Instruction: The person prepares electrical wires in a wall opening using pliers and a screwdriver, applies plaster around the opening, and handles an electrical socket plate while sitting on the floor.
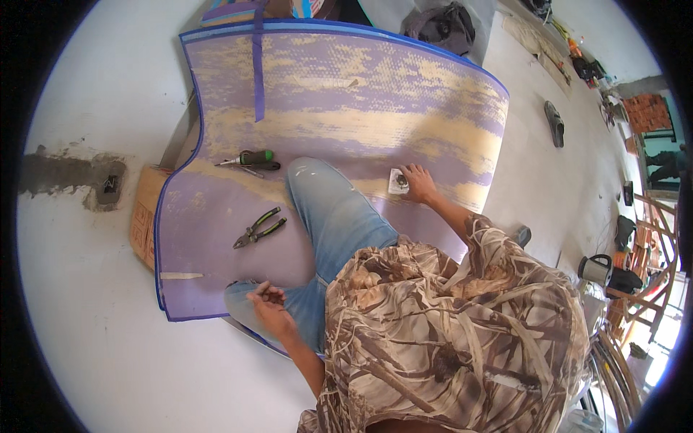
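Observation:
My right hand (419,182) is at a small white square piece (394,185) with a dark middle, low over the purple mat (339,94). Its fingers close on the piece's right side. By my bent left knee is my left hand (268,303), palm turned up and fingers curled in. What those fingers hold, if anything, is too small to make out. Pliers with black and green handles (258,229) lie on the mat, ahead of the left hand. Farther off rest a green and black screwdriver (254,156) and another slim tool (249,171) beside it.
A cardboard box (146,209) stands at the mat's left edge. In the white wall at left is a recessed box (110,185) ringed with cement. A dark bag (442,29) sits beyond the mat. On the right are a sandal (554,123), a kettle (596,269) and wooden pieces.

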A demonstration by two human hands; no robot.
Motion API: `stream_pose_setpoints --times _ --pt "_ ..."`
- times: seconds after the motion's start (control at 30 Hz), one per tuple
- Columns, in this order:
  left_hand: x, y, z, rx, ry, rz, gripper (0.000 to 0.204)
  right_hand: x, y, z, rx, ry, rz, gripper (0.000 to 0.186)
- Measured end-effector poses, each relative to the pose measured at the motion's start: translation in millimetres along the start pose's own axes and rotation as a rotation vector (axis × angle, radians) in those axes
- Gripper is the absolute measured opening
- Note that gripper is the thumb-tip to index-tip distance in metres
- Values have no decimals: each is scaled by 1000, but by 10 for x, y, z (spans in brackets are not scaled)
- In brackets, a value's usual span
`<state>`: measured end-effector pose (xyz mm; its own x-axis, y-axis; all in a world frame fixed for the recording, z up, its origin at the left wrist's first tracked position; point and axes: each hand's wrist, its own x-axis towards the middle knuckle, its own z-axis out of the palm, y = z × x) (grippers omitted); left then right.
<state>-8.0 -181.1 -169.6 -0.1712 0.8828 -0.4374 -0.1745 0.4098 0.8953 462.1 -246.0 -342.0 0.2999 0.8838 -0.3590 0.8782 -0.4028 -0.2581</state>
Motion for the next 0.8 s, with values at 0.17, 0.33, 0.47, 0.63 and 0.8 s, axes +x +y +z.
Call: stream_pose_setpoints --times 0.17,0.33,0.47,0.63,0.8 --pt "143 -434 212 -172 -166 -160 43 180 -716 -487 340 199 -176 80" --pt "158 -599 646 -326 -431 -359 57 -149 -1930 -1018 539 43 -502 71" --pt "89 -230 720 -574 -515 -412 50 -346 -2511 -1145 537 -61 -699 70" --pt "125 -338 500 -295 -385 -30 39 -428 -2871 -1086 537 -60 -845 66" --pt "68 -252 370 -247 -336 -44 39 -421 -2833 -1034 726 -265 -740 47"
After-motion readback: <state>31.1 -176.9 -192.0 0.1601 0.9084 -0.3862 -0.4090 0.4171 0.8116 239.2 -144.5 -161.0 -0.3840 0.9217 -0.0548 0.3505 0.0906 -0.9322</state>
